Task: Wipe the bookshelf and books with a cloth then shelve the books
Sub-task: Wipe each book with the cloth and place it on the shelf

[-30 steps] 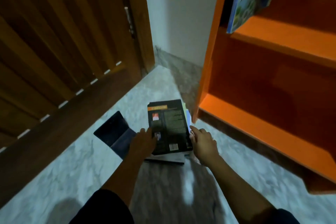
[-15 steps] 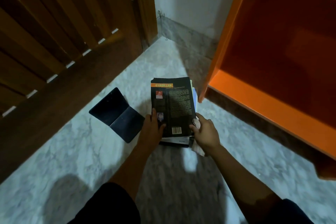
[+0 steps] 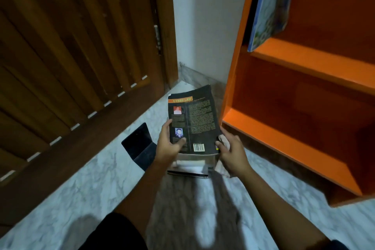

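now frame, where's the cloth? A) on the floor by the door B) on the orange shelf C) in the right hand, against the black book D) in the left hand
C: the cloth shows pale between the fingers of the right hand, pressed to the right edge of the black book; the left hand holds only the book.

dim, soft wide-angle indoor view
weak cool light on the marble floor (image 3: 71, 199), with a broad dark shadow near centre; the wooden door (image 3: 60, 46) at left is murky and the orange bookshelf (image 3: 304, 67) at right deep in shade; small print on the black book (image 3: 198, 119) is blurred; lines bow at the corners.
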`<state>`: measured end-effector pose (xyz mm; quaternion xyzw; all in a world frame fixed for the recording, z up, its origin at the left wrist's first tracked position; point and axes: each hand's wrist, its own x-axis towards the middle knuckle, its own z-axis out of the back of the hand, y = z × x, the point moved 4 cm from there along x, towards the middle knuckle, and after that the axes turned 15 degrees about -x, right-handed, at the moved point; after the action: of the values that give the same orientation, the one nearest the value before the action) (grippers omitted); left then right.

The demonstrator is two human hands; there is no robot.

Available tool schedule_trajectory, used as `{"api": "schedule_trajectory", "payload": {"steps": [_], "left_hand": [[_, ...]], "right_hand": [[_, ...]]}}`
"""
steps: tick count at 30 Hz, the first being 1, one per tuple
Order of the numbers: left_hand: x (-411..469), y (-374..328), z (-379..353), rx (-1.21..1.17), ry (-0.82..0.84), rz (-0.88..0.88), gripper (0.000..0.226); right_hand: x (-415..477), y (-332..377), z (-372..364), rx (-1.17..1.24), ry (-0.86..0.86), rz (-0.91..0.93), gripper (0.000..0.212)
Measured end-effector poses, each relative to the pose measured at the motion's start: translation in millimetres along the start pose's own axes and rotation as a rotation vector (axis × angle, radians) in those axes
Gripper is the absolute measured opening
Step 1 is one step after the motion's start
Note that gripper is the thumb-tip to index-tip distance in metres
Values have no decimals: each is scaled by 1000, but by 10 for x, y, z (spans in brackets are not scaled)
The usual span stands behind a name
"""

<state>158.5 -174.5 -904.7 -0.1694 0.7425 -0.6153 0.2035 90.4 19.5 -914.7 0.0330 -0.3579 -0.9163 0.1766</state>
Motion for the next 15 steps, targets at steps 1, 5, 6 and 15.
{"api": "schedule_trajectory", "payload": {"steps": [1,5,6,15], "left_hand": [[-30,-161,-44,-106,9,9,59],[-78,-689,-157,-346,25,8,37],[-90,-787,-185,-348,38,-20,33],[-379,-1221,-418,-240,118,-184,41]], "right_hand": [[-13,62,114,26,-15,-2,51],[-146,294,545,102,-55,33,51],[-188,325,627,118,-53,41,51],[-412,439,1163,75,-113,29,43]]}}
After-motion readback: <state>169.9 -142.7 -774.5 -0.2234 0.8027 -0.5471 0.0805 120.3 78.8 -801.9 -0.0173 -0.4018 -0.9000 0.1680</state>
